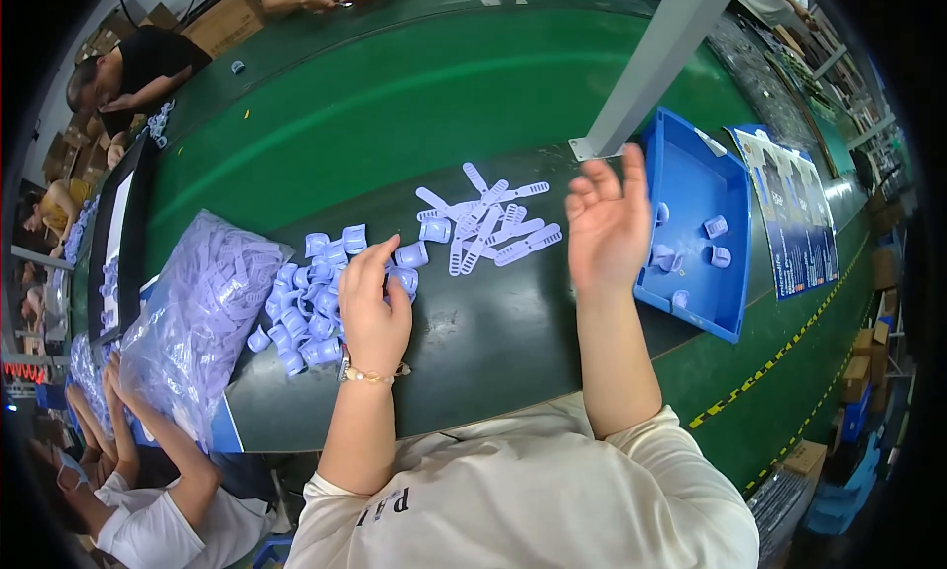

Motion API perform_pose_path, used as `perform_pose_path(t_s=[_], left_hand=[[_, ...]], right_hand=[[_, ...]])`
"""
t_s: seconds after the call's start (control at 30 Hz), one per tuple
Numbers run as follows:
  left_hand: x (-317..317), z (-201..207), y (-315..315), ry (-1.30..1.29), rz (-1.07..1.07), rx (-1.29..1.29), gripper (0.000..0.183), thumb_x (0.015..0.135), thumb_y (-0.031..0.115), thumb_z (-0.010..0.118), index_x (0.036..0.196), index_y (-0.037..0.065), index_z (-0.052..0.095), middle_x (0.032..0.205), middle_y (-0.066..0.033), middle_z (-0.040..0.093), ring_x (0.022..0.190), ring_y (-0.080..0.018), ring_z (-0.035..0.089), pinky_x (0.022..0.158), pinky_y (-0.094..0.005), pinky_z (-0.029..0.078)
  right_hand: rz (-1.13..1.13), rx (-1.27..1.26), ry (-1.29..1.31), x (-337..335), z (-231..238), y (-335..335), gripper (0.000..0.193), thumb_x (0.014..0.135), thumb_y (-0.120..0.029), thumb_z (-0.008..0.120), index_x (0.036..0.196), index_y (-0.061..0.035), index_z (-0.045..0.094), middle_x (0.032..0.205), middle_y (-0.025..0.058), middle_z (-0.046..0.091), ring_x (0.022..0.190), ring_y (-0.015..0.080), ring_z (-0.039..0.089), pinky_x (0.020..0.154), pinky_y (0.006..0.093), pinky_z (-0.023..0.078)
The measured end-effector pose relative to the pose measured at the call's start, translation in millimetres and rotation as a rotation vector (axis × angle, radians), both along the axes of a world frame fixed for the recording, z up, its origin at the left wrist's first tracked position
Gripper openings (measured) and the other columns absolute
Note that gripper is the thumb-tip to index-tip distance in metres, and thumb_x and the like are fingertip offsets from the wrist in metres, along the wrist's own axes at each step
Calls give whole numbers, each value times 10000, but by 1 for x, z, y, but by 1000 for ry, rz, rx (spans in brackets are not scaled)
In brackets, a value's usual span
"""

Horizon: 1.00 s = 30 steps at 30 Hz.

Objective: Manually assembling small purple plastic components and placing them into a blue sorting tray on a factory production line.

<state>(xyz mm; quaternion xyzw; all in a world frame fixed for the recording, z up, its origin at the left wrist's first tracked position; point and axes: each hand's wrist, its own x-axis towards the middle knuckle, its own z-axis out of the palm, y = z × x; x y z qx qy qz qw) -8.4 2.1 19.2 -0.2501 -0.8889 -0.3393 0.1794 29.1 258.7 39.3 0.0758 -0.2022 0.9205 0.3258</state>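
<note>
The left hand (373, 298) was over purple cups (294, 320) heaped on the table (493, 352), its grip impossible to tell; the right hand (609, 229), fingers loosely open, hung between purple straps (480, 239) and the blue tray (698, 175)

Found part of the heaped pale-violet, cup-shaped plastic pieces (311, 308) hidden behind the bare left hand (375, 308); could not determine any grip there. Noted slight blur on the bare right hand (609, 229), masking part of the rectangular blue plastic tray (691, 179). Recorded the straight grey metal post (651, 66) as cut off by the upper edge.
</note>
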Motion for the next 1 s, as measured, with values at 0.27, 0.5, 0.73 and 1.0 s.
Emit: perform_pose_path(t_s=[0.27,0.5,0.73,1.0], left_hand=[[12,8,2,-61,180,-225,447,669,212,752,1081,139,596,1067,-30,581,1026,-237,512,853,-448,322],[11,1,0,-103,131,-297,444,665,193,773,1077,156,614,1069,-18,584,1033,-229,514,860,-432,332],[5,9,-3,-22,110,-154,413,638,303,808,991,141,666,958,-37,617,945,-227,548,848,-407,367],[11,5,-10,-880,-371,1113,546,839,509,605,1049,5,630,895,-47,616,814,-167,572,710,-287,470]], right_hand=[[-418,1860,-593,-8,-9,-46,234,724,28,603,866,-131,697,831,32,607,802,256,556,753,337,459],[-359,2014,-699,-4,-22,-51,299,668,-52,684,917,-215,699,991,14,557,927,244,531,803,373,449],[-341,2013,-721,-4,-15,-51,290,672,-115,728,941,-216,693,989,8,555,942,243,531,835,381,431],[-320,2003,-739,-7,-17,-53,196,677,-134,739,862,-154,676,969,12,565,946,239,533,827,388,420]])
